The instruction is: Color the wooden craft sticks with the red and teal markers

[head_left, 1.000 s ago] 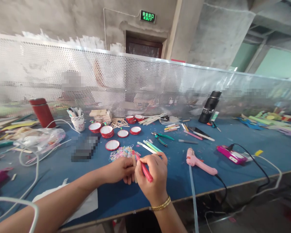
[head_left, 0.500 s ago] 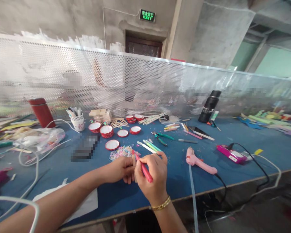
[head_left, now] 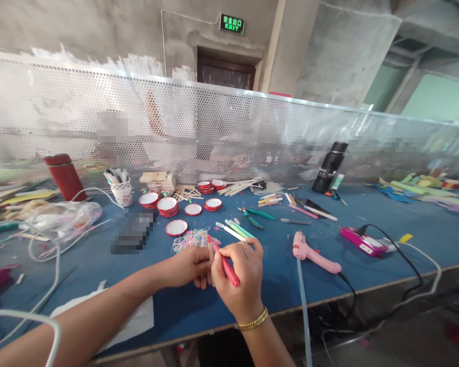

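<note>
My left hand [head_left: 194, 267] is closed on a flat wooden craft stick [head_left: 210, 251] that stands upright, its top end coloured red. My right hand [head_left: 240, 275] grips a red marker pen [head_left: 229, 270], its tip against or very near the upper part of the stick. Just behind my left hand lies a pile of small pastel rubber bands [head_left: 191, 239]. Pale and green marker pens [head_left: 235, 232] lie behind my right hand. Several red-rimmed lids with white insides [head_left: 176, 228] are on the blue table [head_left: 176, 311] farther back.
A pink glue gun [head_left: 315, 255] with a long glue stick lies right of my hands. Pliers [head_left: 252, 218], a phone [head_left: 133, 234], a cup of pens [head_left: 121, 193], a red flask [head_left: 65, 176] and a black bottle [head_left: 330, 168] stand around. White cables cross the left side.
Both hands keep nearly the same pose on the stick and the red marker. The view has shifted very slightly.
</note>
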